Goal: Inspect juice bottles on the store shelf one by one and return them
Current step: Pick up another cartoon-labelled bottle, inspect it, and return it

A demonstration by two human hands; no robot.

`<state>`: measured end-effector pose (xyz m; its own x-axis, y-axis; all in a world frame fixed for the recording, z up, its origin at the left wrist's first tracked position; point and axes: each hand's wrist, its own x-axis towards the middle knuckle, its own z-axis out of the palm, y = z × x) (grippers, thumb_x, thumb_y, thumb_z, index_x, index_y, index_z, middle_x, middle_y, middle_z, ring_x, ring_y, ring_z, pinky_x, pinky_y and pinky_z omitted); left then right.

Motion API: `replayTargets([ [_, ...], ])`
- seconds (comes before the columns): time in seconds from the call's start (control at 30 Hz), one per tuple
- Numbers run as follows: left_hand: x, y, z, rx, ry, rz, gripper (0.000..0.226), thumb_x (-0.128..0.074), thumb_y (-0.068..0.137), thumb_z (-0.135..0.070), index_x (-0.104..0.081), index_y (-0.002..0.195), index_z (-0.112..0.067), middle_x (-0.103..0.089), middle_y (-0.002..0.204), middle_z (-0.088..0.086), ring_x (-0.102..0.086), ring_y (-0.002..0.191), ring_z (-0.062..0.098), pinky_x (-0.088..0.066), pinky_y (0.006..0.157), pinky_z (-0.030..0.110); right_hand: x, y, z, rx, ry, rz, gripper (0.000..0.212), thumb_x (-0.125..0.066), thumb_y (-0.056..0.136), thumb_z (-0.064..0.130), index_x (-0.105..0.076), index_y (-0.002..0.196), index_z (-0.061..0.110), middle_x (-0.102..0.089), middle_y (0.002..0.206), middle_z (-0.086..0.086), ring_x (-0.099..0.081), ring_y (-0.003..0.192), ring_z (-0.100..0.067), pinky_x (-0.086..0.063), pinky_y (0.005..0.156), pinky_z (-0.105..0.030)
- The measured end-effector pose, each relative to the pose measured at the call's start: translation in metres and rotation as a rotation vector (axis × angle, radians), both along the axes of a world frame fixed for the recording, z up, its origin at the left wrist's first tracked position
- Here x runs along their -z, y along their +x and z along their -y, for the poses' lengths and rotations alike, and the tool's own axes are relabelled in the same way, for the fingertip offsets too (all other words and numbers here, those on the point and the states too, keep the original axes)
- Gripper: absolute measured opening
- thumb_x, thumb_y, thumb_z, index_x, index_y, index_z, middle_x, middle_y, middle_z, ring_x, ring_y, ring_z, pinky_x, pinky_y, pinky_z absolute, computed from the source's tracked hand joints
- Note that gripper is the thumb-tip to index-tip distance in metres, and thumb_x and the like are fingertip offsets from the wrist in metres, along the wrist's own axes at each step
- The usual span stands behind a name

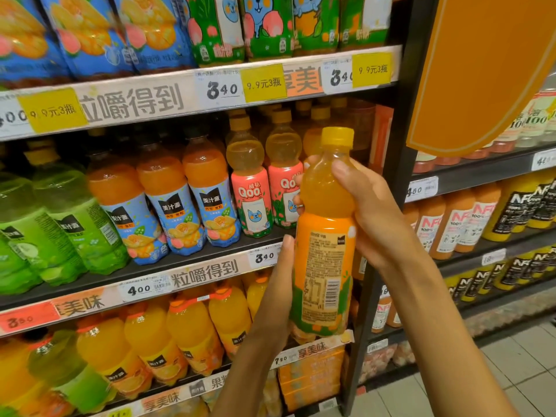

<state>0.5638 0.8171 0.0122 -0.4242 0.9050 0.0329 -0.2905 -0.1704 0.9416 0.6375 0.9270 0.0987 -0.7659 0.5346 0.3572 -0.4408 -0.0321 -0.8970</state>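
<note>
One orange juice bottle (326,236) is gripped by both hands, left hand (278,284) low, right hand (370,206) high, label being checked, not yet returned to the shelf (180,275).

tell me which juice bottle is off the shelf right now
The orange bottle with the yellow cap, held in both hands with its barcode side facing the camera; all the other bottles stand on the shelves.
</note>
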Motion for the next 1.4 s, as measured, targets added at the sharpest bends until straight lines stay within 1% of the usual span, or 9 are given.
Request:
replayTargets([
  [0.13, -0.004, -0.002, 0.001, -0.127, 0.022, -0.167, 0.050, -0.052, 0.073, -0.068, -0.071, 0.103, -0.033, -0.073, 0.105, -0.005, -0.068, 0.100, 0.011, -0.055, 0.077, 0.019, 0.001, -0.002, 0.005, 0.243, 0.138, 0.065, 0.056, -0.068, 0.081, 0.048, -0.057, 0.126, 0.017, -0.070, 0.112, -0.002, -0.069, 0.101, -0.014, -0.056, 0.086, -0.034],
  [0.27, -0.005, 0.003, -0.003, -0.158, -0.002, -0.028, 0.081, -0.056, 0.063, -0.073, -0.059, 0.123, -0.018, -0.072, 0.106, 0.004, -0.069, 0.097, 0.020, -0.057, 0.083, 0.036, -0.001, -0.004, 0.002, 0.177, 0.167, 0.165, 0.077, -0.065, 0.069, 0.065, -0.051, 0.133, 0.024, -0.066, 0.123, 0.002, -0.068, 0.103, -0.012, -0.057, 0.083, -0.031],
  [0.43, -0.006, -0.001, 0.003, 0.146, 0.049, 0.198, 0.074, -0.051, 0.072, -0.069, -0.070, 0.107, -0.006, -0.071, 0.084, 0.014, -0.069, 0.067, 0.025, -0.056, 0.060, 0.031, 0.000, -0.008, -0.002, -0.079, -0.110, 0.020, 0.041, -0.058, 0.083, 0.039, -0.060, 0.117, 0.016, -0.073, 0.100, -0.005, -0.070, 0.093, -0.022, -0.058, 0.080, -0.035],
  [0.67, -0.006, -0.008, 0.003, -0.201, -0.096, -0.093, 0.073, -0.047, 0.068, -0.076, -0.063, 0.120, -0.027, -0.066, 0.121, 0.003, -0.064, 0.110, 0.019, -0.051, 0.095, 0.040, 0.002, -0.011, -0.003, 0.192, 0.027, 0.054, 0.041, -0.068, 0.085, 0.037, -0.061, 0.120, 0.017, -0.074, 0.103, -0.003, -0.072, 0.091, -0.019, -0.057, 0.075, -0.034],
  [0.8, -0.012, 0.002, 0.000, -0.253, -0.091, -0.209, 0.067, -0.049, 0.061, -0.071, -0.066, 0.106, -0.024, -0.074, 0.099, -0.002, -0.070, 0.094, 0.012, -0.056, 0.072, 0.021, 0.005, -0.016, -0.005, 0.217, -0.023, 0.154, 0.070, -0.067, 0.078, 0.052, -0.050, 0.136, 0.018, -0.066, 0.123, -0.006, -0.069, 0.102, -0.018, -0.057, 0.086, -0.037],
  [0.87, -0.014, 0.006, 0.001, -0.293, -0.100, -0.117, 0.072, -0.050, 0.059, -0.070, -0.064, 0.111, -0.021, -0.074, 0.101, 0.001, -0.069, 0.097, 0.018, -0.057, 0.077, 0.028, 0.007, -0.015, -0.006, 0.177, -0.016, 0.187, 0.083, -0.064, 0.072, 0.061, -0.046, 0.140, 0.016, -0.061, 0.131, -0.007, -0.065, 0.111, -0.017, -0.054, 0.090, -0.035],
  [0.97, -0.017, 0.009, 0.006, -0.235, -0.126, 0.103, 0.089, -0.052, 0.063, -0.067, -0.052, 0.132, -0.010, -0.061, 0.125, 0.020, -0.055, 0.117, 0.041, -0.045, 0.100, 0.052, 0.010, -0.014, -0.007, 0.080, -0.072, 0.120, 0.065, -0.062, 0.079, 0.052, -0.054, 0.131, 0.013, -0.070, 0.115, -0.008, -0.068, 0.104, -0.019, -0.055, 0.082, -0.031],
  [1.13, -0.025, 0.010, 0.016, 0.038, -0.125, 0.242, 0.075, -0.043, 0.076, -0.059, -0.059, 0.123, -0.002, -0.069, 0.098, 0.020, -0.068, 0.074, 0.029, -0.058, 0.064, 0.036, 0.009, -0.018, -0.010, -0.001, -0.254, 0.106, 0.041, -0.058, 0.088, 0.045, -0.065, 0.111, 0.012, -0.075, 0.093, -0.011, -0.073, 0.084, -0.021, -0.058, 0.068, -0.030],
  [1.4, -0.043, 0.013, 0.035, 0.184, -0.012, 0.292, 0.059, -0.049, 0.086, -0.049, -0.065, 0.116, -0.001, -0.068, 0.105, 0.026, -0.070, 0.084, 0.034, -0.059, 0.077, 0.041, 0.023, -0.017, -0.018, -0.182, -0.566, 0.155, 0.053, -0.050, 0.094, 0.045, -0.051, 0.135, 0.012, -0.067, 0.113, -0.017, -0.068, 0.093, -0.024, -0.059, 0.080, -0.038],
])
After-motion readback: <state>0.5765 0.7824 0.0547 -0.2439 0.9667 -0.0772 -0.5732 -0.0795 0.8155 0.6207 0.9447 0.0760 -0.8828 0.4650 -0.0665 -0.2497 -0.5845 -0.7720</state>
